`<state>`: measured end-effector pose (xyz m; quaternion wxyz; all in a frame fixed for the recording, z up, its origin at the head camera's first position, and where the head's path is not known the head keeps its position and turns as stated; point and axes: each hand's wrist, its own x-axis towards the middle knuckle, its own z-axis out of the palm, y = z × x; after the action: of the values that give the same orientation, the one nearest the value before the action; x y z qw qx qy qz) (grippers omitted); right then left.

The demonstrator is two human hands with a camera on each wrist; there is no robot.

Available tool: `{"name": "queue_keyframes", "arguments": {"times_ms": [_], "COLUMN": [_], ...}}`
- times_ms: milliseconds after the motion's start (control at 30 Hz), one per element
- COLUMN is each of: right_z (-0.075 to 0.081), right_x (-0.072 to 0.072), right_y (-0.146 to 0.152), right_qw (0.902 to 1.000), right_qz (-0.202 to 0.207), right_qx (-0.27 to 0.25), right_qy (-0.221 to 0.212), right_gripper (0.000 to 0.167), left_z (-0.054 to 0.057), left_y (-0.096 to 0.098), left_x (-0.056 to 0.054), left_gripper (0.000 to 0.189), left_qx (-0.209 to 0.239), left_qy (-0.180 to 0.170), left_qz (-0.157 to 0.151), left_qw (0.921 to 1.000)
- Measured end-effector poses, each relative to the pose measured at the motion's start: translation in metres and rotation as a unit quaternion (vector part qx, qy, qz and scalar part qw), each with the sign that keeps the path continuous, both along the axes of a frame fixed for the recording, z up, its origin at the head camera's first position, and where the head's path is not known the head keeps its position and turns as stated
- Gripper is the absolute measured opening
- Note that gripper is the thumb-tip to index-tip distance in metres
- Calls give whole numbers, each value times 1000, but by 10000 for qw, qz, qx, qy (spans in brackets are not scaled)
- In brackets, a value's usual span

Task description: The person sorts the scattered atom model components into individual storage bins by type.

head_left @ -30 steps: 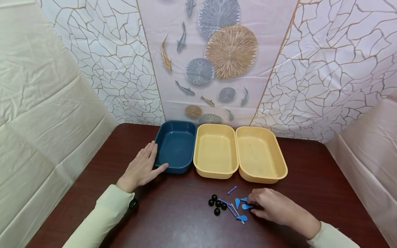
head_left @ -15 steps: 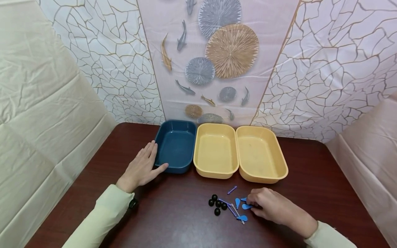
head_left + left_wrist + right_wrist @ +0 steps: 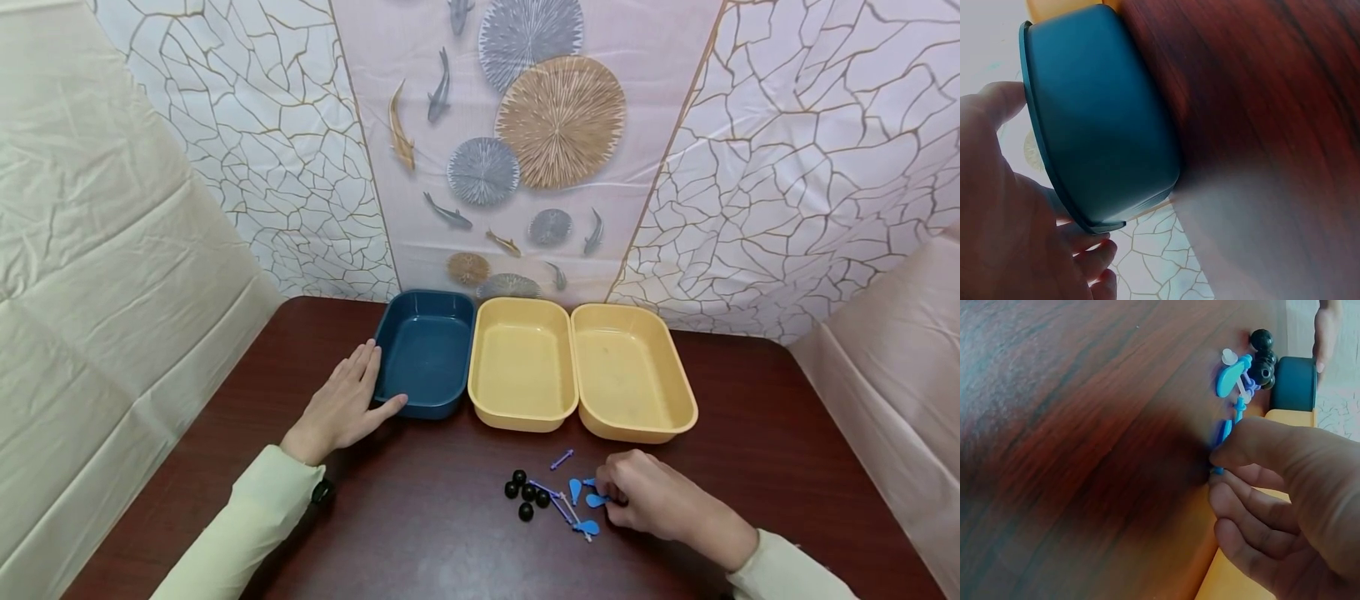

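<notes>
My left hand (image 3: 339,408) rests with straight fingers along the left rim of a dark blue plastic bin (image 3: 426,358), thumb over its near corner. The left wrist view shows the outer wall of that bin (image 3: 1097,112) beside the thumb and fingertips. My right hand (image 3: 660,500) is low over the table at the right of a small pile, thumb and index finger pinching a small blue piece (image 3: 1217,470), mostly hidden. By its fingertips lie blue teardrop-shaped pieces (image 3: 575,490). Left of these are purple and whitish rods (image 3: 561,508) and several black beads (image 3: 528,492).
Two yellow bins (image 3: 522,367) stand in a row to the right of the blue one, at the back of the dark wooden table (image 3: 420,533). A patterned cloth (image 3: 300,167) hangs behind them. A single purple rod (image 3: 561,459) lies between the pile and the bins.
My right hand has shifted very slightly up and left, its fingers curling a little more at the blue pieces. The left hand and bins stay in place.
</notes>
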<state>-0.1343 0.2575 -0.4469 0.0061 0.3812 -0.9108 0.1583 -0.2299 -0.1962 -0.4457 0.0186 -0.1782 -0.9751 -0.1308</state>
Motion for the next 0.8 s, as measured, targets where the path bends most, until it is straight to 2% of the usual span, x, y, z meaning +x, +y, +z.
{"name": "queue_keyframes", "arguments": {"times_ms": [267, 800], "right_z": [2, 36], "right_x": [0, -14], "right_y": [-2, -12], "right_qw": [9995, 9986], "right_qz": [-82, 70], "right_qx": [113, 97], "right_qy": [293, 522], "right_gripper": [34, 34], "left_z": [1, -1], "left_y": [0, -1], "left_x": [0, -1], "left_gripper": [97, 98], "left_qx": [15, 10], "left_qy": [-10, 38], "left_qz": [-10, -41], "left_qw": [10000, 10000]}}
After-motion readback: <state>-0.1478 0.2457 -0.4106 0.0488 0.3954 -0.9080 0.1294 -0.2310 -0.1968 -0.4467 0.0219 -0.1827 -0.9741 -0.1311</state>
